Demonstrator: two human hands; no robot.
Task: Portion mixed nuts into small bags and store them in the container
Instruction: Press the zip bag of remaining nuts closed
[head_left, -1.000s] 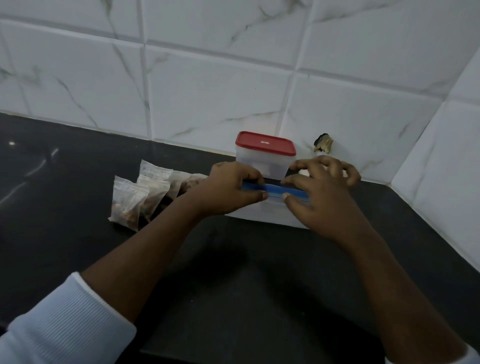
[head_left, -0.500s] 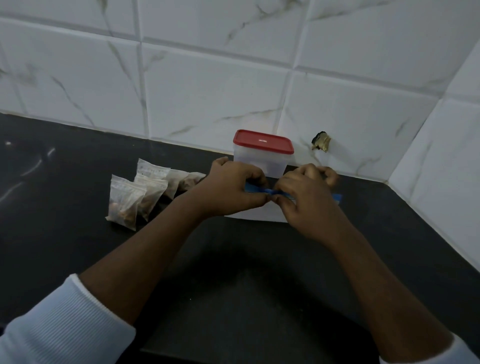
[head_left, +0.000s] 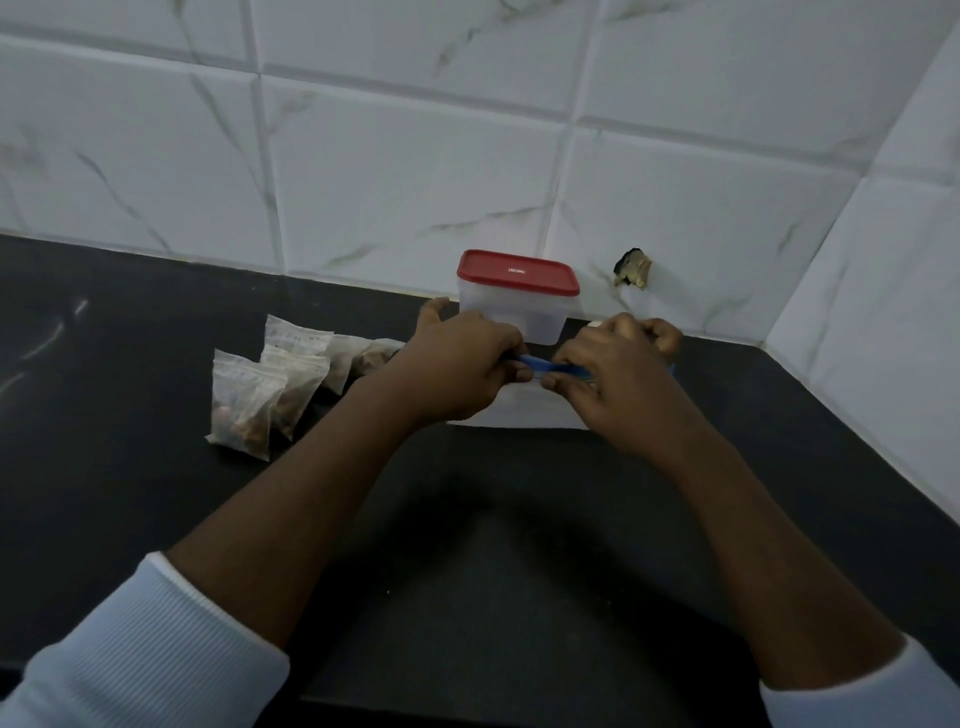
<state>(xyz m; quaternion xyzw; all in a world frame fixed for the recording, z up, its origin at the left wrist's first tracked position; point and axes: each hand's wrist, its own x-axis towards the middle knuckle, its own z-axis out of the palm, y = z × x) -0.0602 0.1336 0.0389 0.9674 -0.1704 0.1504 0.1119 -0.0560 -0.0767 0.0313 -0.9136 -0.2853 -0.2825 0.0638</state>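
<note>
A large white zip bag (head_left: 524, 410) with a blue zip strip lies flat on the black counter. My left hand (head_left: 462, 364) pinches the strip at its left part, and my right hand (head_left: 618, 374) pinches it just to the right, thumbs almost meeting. Behind the hands stands a clear plastic container (head_left: 519, 314) with a red lid (head_left: 517, 273), closed. To the left lie several small clear bags of mixed nuts (head_left: 244, 410), overlapping in a row. Much of the large bag is hidden under my hands.
The black counter (head_left: 467, 545) runs into a corner of white marbled wall tiles (head_left: 389, 171) at the back and right. A small dark hole with debris (head_left: 631, 267) shows in the back wall to the right of the container.
My right hand has slid left along the blue zip strip toward my left hand and curled its fingers. The left hand has barely moved.
</note>
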